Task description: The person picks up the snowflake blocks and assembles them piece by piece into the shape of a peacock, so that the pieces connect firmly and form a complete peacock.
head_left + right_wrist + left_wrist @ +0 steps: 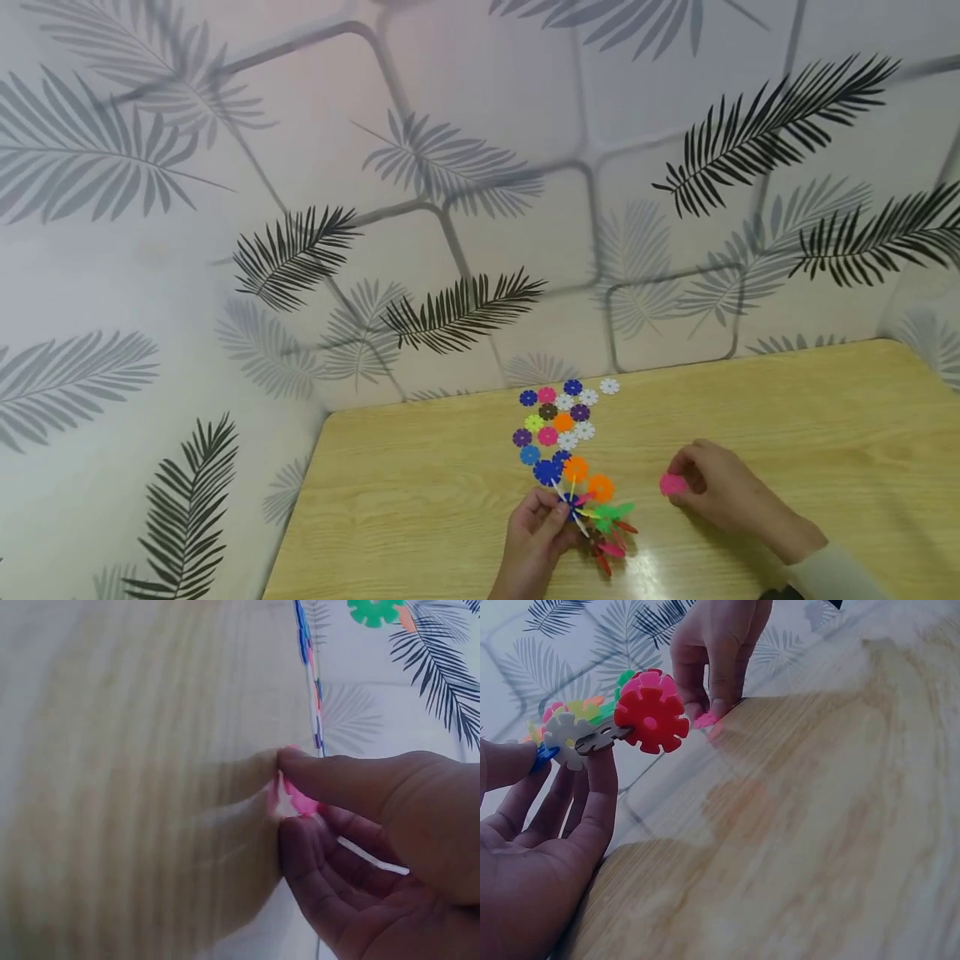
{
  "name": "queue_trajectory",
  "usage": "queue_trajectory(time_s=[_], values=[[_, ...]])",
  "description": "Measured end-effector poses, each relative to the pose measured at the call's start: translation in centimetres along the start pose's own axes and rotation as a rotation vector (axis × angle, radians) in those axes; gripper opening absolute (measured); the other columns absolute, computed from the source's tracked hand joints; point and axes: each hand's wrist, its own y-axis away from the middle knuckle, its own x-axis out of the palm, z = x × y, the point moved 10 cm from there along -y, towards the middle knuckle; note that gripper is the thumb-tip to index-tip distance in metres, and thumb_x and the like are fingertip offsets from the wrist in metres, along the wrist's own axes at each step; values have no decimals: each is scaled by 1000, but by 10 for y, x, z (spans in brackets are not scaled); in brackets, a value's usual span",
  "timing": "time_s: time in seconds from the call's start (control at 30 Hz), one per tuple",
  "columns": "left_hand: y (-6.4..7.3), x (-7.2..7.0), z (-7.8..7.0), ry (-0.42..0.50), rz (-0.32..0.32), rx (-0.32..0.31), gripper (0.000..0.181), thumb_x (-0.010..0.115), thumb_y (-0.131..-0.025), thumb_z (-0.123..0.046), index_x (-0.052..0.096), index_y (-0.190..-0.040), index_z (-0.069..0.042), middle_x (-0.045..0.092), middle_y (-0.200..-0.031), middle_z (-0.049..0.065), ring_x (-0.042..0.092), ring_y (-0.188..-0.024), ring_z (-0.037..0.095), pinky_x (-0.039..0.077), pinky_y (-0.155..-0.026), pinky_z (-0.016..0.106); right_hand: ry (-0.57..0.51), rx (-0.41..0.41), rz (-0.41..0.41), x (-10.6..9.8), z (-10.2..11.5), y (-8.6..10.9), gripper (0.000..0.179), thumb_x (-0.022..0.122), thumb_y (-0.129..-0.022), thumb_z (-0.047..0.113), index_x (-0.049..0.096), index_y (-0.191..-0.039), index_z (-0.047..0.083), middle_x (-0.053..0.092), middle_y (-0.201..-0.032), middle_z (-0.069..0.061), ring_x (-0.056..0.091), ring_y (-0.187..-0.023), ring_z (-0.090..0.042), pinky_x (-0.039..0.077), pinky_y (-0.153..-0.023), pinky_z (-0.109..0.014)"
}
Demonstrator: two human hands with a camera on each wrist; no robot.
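Note:
My left hand (528, 537) pinches a cluster of interlocking snowflake discs (572, 507) by its blue disc, thumb on the near side. Slotted into one another at angles, its pieces are blue, white, yellow, green, brown, pink and red. In the left wrist view a red disc (651, 720) stands out at the cluster's end, beyond the fingertips. To the right, my right hand (723, 492) pinches a single pink snowflake disc (673, 485) between thumb and fingers, low over the wooden table (405, 500). The right wrist view shows the pink disc (304, 802) partly covered by those fingertips.
Loose flat discs in several colours lie in a patch from the wall side toward my left hand, among them a purple disc (522, 437), a white disc (609, 386) and an orange disc (601, 488). A leaf-patterned wall (517, 242) borders the table's far and left edges.

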Motion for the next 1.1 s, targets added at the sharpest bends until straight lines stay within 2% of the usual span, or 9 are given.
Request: queue_trajectory(time_s=[0.13,0.2,0.37,0.47,0.6,0.83,1.1], values=[[2,-1,3,7,-22,-33,11,61,-110,-9,58,-103,-18,63,-103,-8,67,-94,6,62,-84,24,-110,-17,24,4,4,7,15,88,-90,11,76,-99,13,74,-91,8,62,-80,4,58,-70,-20],[2,-1,2,7,-22,-34,11,61,-110,-10,58,-103,-18,64,-103,-8,67,-93,6,62,-83,24,-150,-29,6,4,10,11,14,87,-90,12,77,-100,16,76,-91,10,64,-80,6,61,-71,-20],[1,0,0,3,-17,-25,11,61,-111,-9,59,-103,-17,66,-105,-9,69,-94,5,63,-84,24,-261,-70,-75,-5,30,17,22,87,-89,8,80,-110,9,81,-95,3,70,-84,4,64,-75,-21],[1,-1,0,8,-27,-39,10,62,-110,-10,60,-103,-16,67,-106,-8,70,-94,5,63,-85,25,-307,-112,-134,-8,43,20,18,87,-89,6,81,-106,11,83,-96,1,74,-83,2,65,-73,-22],[1,0,1,2,-12,-32,11,61,-112,-11,60,-103,-18,66,-103,-9,69,-93,4,63,-85,25,-319,-144,-180,-6,54,23,15,87,-90,6,81,-100,15,83,-95,1,75,-83,1,65,-73,-22],[1,2,2,-7,13,-9,13,59,-113,-14,60,-103,-22,65,-101,-12,66,-90,2,61,-83,21,-299,-181,-265,-5,60,29,27,86,-88,-5,81,-110,10,85,-103,-3,76,-84,-1,66,-72,-22],[0,2,2,-19,14,-7,13,59,-113,-14,60,-102,-21,64,-100,-12,66,-91,2,61,-83,21,-293,-258,-308,-4,69,30,33,88,-82,-9,79,-98,18,81,-94,5,75,-83,1,66,-73,-22]])
